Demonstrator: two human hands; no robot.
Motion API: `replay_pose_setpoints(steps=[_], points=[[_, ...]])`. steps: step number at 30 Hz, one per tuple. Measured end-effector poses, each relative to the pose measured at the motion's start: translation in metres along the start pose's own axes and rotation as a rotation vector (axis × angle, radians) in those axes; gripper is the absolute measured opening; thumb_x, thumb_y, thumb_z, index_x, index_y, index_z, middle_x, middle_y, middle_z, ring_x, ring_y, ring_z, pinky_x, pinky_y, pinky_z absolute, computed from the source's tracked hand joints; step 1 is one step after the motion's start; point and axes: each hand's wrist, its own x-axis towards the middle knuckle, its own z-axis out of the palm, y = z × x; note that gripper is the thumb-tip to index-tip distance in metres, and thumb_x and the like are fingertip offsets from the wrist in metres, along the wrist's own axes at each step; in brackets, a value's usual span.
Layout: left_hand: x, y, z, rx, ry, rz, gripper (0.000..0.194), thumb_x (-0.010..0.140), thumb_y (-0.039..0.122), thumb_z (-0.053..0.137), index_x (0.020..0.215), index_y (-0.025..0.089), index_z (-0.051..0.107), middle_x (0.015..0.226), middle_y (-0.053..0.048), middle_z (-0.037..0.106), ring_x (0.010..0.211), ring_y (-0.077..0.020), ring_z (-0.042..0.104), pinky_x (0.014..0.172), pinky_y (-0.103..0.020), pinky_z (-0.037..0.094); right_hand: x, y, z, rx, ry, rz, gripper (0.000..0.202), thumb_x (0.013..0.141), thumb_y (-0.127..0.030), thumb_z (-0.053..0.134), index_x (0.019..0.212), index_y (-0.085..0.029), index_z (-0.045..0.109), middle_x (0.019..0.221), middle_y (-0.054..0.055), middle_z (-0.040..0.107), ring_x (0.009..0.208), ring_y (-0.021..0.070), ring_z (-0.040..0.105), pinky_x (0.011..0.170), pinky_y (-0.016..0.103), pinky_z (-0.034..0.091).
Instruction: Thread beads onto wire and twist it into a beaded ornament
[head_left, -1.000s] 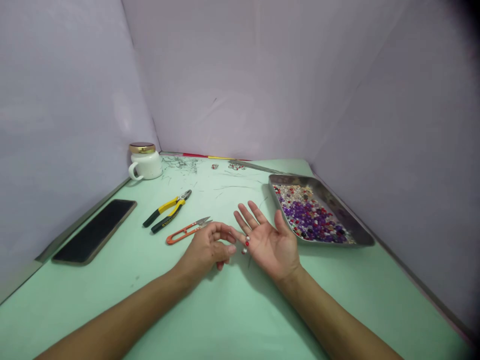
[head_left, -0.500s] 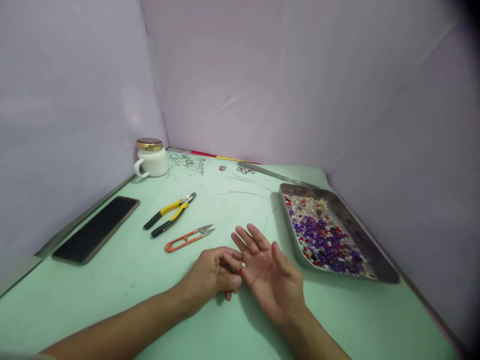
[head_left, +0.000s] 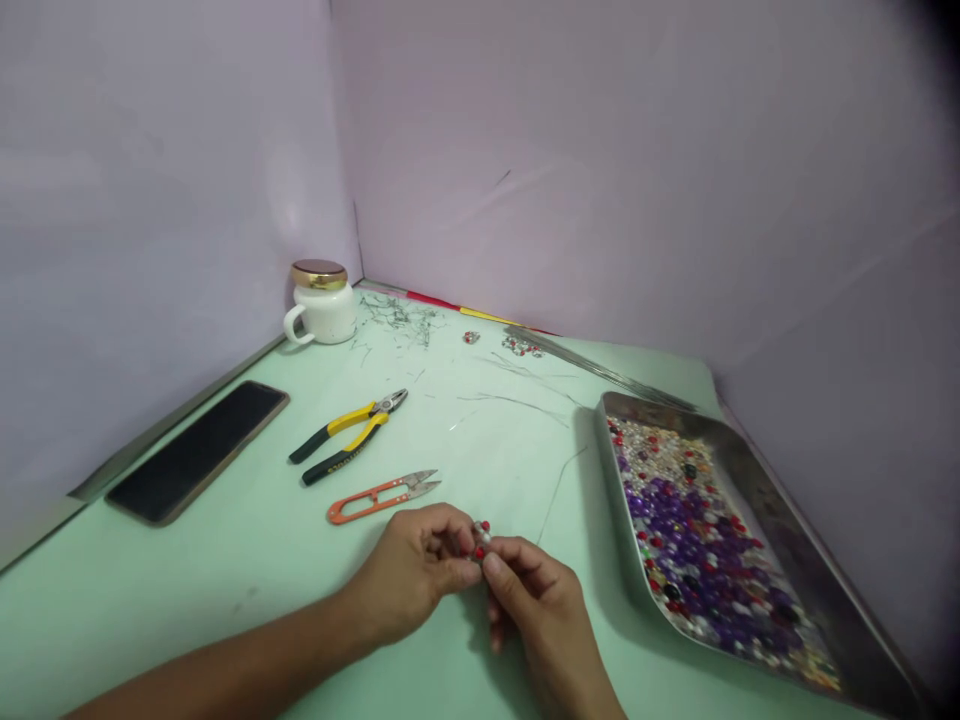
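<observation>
Between my two hands is a small cluster of red and clear or white beads (head_left: 481,538). My left hand (head_left: 420,570) is closed, pinching the beads from the left between thumb and fingers. From the right, my right hand (head_left: 536,595) pinches at the same beads with its thumb and forefinger. A thin wire (head_left: 559,490) runs up and right from near my right hand. Just beyond my left hand lie orange thread snips (head_left: 382,497), and farther off are yellow and black pliers (head_left: 349,437).
A metal tray (head_left: 637,575) of mixed beads stands at the right. A phone (head_left: 199,450) lies at the left, with a white lidded mug (head_left: 322,305) behind. Wire scraps (head_left: 405,318), beaded pieces (head_left: 521,345) and a bundle of wires (head_left: 600,367) lie along the back.
My right hand has turned from an open palm to a pinch on the beads. My left hand still holds them. The camera view has shifted, moving the tray lower and right.
</observation>
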Motion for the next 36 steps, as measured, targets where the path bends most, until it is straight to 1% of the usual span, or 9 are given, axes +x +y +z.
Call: replay_pose_setpoints(steps=[3,6,11,15,18,24,32,34,36], points=[[0.000,-0.001,0.000,0.106,0.001,0.092,0.009,0.064,0.018,0.061,0.061,0.013,0.054,0.071,-0.001,0.053,0.060,-0.0091,0.049,0.053,-0.020,0.038,0.001,0.003,-0.002,-0.007,0.030,-0.014,0.030,0.065,-0.041,0.066,0.073,-0.012,0.059,0.047,-0.004,0.046,0.038,0.0058,0.039,0.031,0.017,0.038],[0.000,-0.002,-0.004,0.286,0.017,0.163,0.011,0.070,0.020,0.057,0.062,0.012,0.061,0.077,-0.004,0.054,0.070,-0.0128,0.051,0.063,-0.023,0.039,0.002,0.005,-0.003,-0.022,0.037,-0.027,0.028,0.066,-0.040,0.064,0.072,-0.013,0.059,0.047,-0.004,0.046,0.038,0.0061,0.040,0.032,0.017,0.039],[0.000,-0.003,-0.008,0.432,0.016,0.101,0.014,0.069,0.019,0.055,0.058,0.012,0.060,0.066,-0.002,0.050,0.060,-0.0111,0.047,0.054,-0.022,0.035,0.003,0.000,0.000,-0.094,0.020,-0.048,0.027,0.066,-0.040,0.064,0.068,-0.013,0.059,0.046,-0.003,0.046,0.036,0.0057,0.039,0.034,0.017,0.037],[-0.003,-0.001,-0.011,0.502,-0.015,0.069,0.016,0.070,0.019,0.051,0.057,0.012,0.058,0.061,-0.001,0.048,0.057,-0.0102,0.044,0.053,-0.021,0.033,0.001,-0.006,0.003,-0.135,-0.016,-0.031,0.026,0.064,-0.038,0.066,0.066,-0.013,0.059,0.050,-0.002,0.049,0.039,0.0058,0.041,0.037,0.017,0.037],[-0.006,-0.001,-0.013,0.525,-0.029,0.058,0.017,0.070,0.018,0.050,0.056,0.012,0.057,0.059,0.000,0.046,0.054,-0.0095,0.042,0.051,-0.021,0.032,-0.001,-0.008,0.003,-0.152,-0.043,-0.005,0.024,0.065,-0.036,0.065,0.067,-0.013,0.058,0.047,-0.003,0.048,0.040,0.0065,0.042,0.039,0.017,0.037],[-0.006,0.000,-0.012,0.579,-0.046,0.067,0.017,0.070,0.016,0.049,0.054,0.013,0.055,0.058,0.001,0.045,0.053,-0.0093,0.040,0.049,-0.021,0.030,-0.003,-0.012,0.004,-0.159,-0.041,0.009,0.020,0.065,-0.031,0.065,0.065,-0.012,0.057,0.044,-0.003,0.049,0.039,0.0066,0.042,0.040,0.018,0.035],[-0.007,0.000,-0.010,0.602,-0.043,0.092,0.018,0.071,0.017,0.049,0.055,0.013,0.055,0.059,-0.001,0.047,0.056,-0.0111,0.044,0.051,-0.022,0.032,-0.004,-0.011,0.003,-0.151,-0.035,-0.006,0.023,0.067,-0.035,0.063,0.067,-0.013,0.057,0.044,-0.004,0.048,0.040,0.0072,0.042,0.041,0.019,0.035],[-0.006,0.000,-0.010,0.614,-0.030,0.094,0.017,0.072,0.018,0.049,0.056,0.013,0.055,0.059,0.000,0.047,0.055,-0.0108,0.043,0.050,-0.021,0.032,-0.004,-0.010,0.003,-0.128,-0.042,-0.015,0.023,0.067,-0.034,0.063,0.068,-0.013,0.056,0.047,-0.003,0.049,0.042,0.0078,0.044,0.042,0.020,0.037],[-0.006,0.000,-0.009,0.628,-0.010,0.101,0.018,0.073,0.019,0.049,0.057,0.014,0.055,0.059,0.000,0.046,0.054,-0.0105,0.042,0.050,-0.021,0.032,-0.003,-0.010,0.003,-0.085,-0.042,-0.051,0.022,0.067,-0.033,0.064,0.075,-0.014,0.056,0.055,-0.002,0.053,0.044,0.0083,0.046,0.043,0.020,0.039]])
